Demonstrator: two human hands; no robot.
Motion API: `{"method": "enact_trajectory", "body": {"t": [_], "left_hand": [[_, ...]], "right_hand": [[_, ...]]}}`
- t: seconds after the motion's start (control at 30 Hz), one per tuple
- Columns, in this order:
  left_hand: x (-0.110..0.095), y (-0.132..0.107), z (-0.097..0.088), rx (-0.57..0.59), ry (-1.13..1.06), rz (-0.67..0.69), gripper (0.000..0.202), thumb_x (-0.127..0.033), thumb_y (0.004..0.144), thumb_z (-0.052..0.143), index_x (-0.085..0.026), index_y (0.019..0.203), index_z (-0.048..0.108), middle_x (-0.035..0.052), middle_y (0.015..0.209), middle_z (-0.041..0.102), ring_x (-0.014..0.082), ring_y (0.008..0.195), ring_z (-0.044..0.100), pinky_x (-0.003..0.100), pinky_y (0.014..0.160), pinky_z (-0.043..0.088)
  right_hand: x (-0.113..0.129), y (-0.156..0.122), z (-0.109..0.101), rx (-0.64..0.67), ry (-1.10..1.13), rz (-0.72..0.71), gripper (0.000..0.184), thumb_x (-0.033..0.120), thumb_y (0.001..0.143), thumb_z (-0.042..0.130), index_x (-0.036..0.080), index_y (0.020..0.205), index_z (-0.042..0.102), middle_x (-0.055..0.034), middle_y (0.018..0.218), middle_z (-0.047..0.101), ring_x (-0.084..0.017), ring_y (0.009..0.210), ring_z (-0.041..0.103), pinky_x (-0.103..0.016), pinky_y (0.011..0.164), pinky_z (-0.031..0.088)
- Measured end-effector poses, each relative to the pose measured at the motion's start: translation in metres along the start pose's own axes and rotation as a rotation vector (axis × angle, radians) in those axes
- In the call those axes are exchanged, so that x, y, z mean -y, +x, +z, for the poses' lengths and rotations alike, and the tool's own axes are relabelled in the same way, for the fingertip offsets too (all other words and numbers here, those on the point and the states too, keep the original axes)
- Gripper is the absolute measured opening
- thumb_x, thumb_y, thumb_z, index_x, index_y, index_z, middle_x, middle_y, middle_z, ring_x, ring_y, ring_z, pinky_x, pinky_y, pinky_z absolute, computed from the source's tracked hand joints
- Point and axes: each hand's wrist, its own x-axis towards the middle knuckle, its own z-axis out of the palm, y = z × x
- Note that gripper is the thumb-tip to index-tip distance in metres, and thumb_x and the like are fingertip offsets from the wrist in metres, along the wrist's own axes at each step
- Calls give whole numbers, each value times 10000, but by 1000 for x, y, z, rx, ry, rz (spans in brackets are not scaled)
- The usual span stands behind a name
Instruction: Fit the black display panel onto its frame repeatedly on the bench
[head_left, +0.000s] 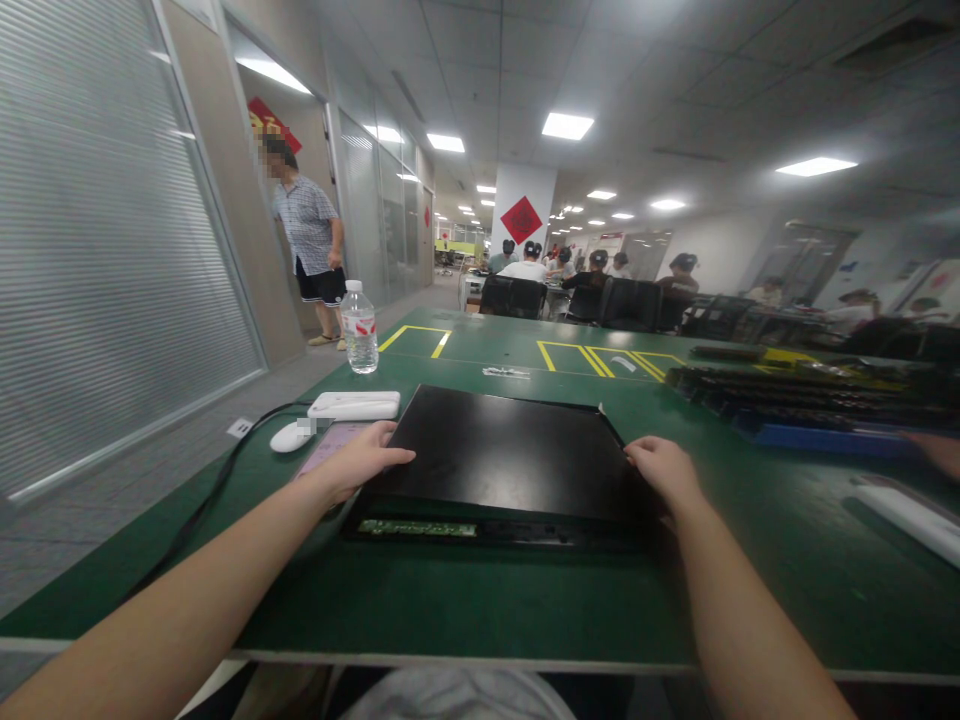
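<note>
Holding a black panel (510, 450) by its two side edges, over the green table (480, 620), straight ahead of the wearer. In the left grip (367, 458), the panel's left edge, with thumb laid over the glossy upper face. In the right grip (664, 468), about midway along the right edge, pinched narrowly — fingers partly hidden. Below the panel's near edge, a black frame (555, 531), with a green circuit board (418, 528) along its left part. Impossible to tell whether touching that frame or raised just clear of it.

Just beside the left grip, partly covered by it, a phone (324, 447) with a lilac screen. Farther left, a white mouse (289, 437), and behind it a white case (354, 405) lying flat. Near the mouse, a black cable (217, 490) trailing toward the table's left edge. Beyond the case, an upright clear bottle (360, 345). Across the far part, yellow tape (551, 357) in outlines. To the right, well apart from the panel — dark strips (787, 395) piled by a blue piece (825, 441), and another person's hand (937, 450), blurred. In the doorway, a person (309, 225) in a checked shirt.
</note>
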Motion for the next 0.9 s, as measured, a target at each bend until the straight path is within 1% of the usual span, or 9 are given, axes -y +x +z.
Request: {"method": "enact_trajectory", "body": {"t": [0.1,0.23,0.5,0.7,0.8,0.9], "left_hand": [[1,0,0,1,-40,8,490,-156,506,876,-185,917,611,36,810,760,248,749,737,330,682,578],[0,-2,1,10,-37,14,471,-158,507,883,-203,909,641,47,847,765,266,823,739,336,721,582],[-5,-4,4,0,-40,-5,403,-124,491,878,-256,825,695,17,856,780,296,960,723,334,767,582],[-5,-2,2,9,-51,9,373,-126,505,873,-269,810,712,15,867,790,308,991,720,340,787,577],[-4,0,0,-49,-31,-20,345,-163,539,876,-263,833,726,31,915,795,312,1029,709,344,808,576],[-2,4,-2,-132,-17,-49,282,-203,623,847,-245,874,726,64,1065,777,286,1115,677,310,850,564]], "right_hand": [[-1,0,2,-17,-9,-25,173,322,751,587,235,749,737,-76,796,740,-248,769,658,-310,612,412],[-1,0,3,-14,-27,-42,186,329,758,577,243,773,741,-69,824,747,-246,794,667,-301,621,419],[1,-1,2,2,-29,-18,172,311,735,580,253,766,739,-67,838,745,-262,823,661,-317,649,420],[-1,-1,2,10,-4,-17,180,332,746,575,255,776,735,-65,844,743,-260,826,662,-321,663,424],[-2,0,2,16,8,-11,181,337,750,577,251,779,734,-68,848,742,-257,832,664,-318,668,424],[-3,1,3,20,8,-12,192,336,757,570,246,787,737,-69,849,743,-256,832,662,-317,667,424]]}}
